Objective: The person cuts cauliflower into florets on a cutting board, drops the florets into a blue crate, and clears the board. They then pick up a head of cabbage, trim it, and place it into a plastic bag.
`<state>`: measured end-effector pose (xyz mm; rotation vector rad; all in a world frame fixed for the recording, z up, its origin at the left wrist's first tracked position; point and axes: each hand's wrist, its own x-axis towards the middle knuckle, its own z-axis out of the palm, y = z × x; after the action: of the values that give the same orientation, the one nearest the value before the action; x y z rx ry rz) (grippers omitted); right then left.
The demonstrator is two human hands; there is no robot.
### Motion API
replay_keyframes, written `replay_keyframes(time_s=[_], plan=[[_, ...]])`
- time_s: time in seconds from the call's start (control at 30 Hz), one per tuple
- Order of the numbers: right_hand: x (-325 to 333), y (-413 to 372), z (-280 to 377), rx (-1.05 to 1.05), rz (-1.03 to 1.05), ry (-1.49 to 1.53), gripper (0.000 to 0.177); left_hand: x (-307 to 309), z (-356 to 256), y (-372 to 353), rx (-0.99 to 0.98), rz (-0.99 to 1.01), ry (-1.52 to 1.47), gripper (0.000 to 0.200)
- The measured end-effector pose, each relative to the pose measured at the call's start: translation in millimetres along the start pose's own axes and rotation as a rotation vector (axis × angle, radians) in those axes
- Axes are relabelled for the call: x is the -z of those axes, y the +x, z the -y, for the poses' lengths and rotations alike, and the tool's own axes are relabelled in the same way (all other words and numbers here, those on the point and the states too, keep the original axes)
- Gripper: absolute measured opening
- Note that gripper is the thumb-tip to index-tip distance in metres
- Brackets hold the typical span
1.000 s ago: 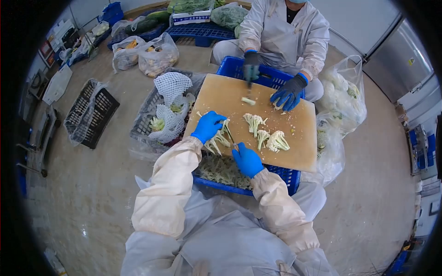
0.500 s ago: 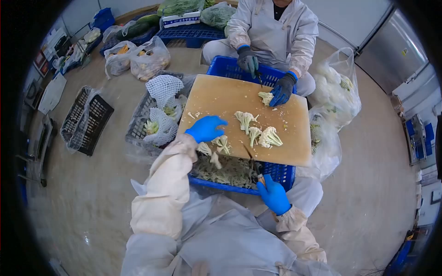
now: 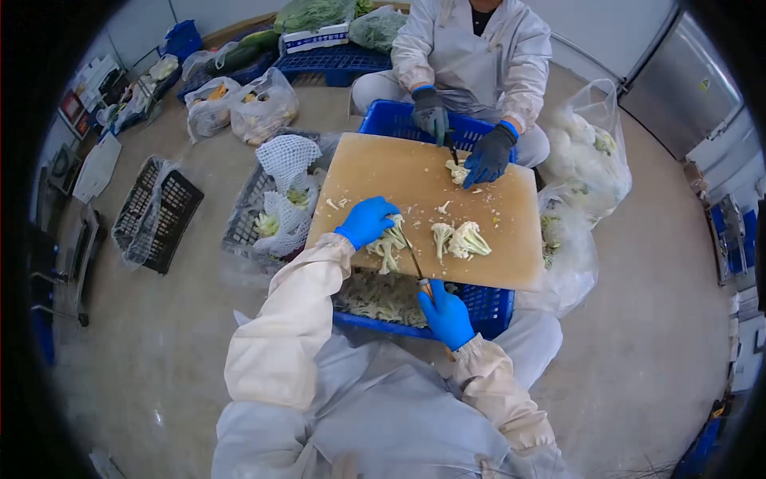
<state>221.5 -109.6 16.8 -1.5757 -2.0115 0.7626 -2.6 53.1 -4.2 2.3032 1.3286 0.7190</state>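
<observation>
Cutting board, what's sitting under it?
A blue crate holds the cutting board up; pale cauliflower trimmings show in its open near strip. The board covers the rest of the crate's inside, so its contents there can't be seen.

Around you lies a pale, speckled floor (image 3: 159,351) with a soft shine from the light above. At your left a black crate (image 3: 152,211) stands on it. Farther back, plastic bags (image 3: 243,104) and a blue pallet (image 3: 335,60) sit. Behind them is a grey wall (image 3: 606,32), and at your right a steel cabinet (image 3: 678,88).
</observation>
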Motion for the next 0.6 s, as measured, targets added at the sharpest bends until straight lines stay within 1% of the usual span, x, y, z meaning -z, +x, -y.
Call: replay_keyframes(time_s=[0.07, 0.17, 0.27, 0.33, 0.47, 0.6], plan=[[-7, 4, 2, 0.027, 0.031, -0.016, 0.033, 4, 2, -9, 0.001, -0.009, 0.021, 0.025], [-11, 9, 1, 0.024, 0.022, -0.078, 0.032, 5, 1, -10, 0.024, -0.007, -0.029, 0.025], [-9, 12, 0, 0.040, 0.022, -0.139, 0.030, -3, 7, -8, -0.031, -0.027, -0.015, 0.026], [-8, 18, 1, 0.075, 0.012, -0.240, 0.027, -1, 8, -8, -0.063, -0.016, -0.058, 0.029], [-8, 31, 1, 0.112, -0.007, -0.346, 0.025, 3, 8, -9, -0.046, 0.012, -0.076, 0.030], [-10, 53, 7, 0.106, 0.026, -0.467, 0.026, 1, 9, -8, -0.010, 0.023, -0.082, 0.029]])
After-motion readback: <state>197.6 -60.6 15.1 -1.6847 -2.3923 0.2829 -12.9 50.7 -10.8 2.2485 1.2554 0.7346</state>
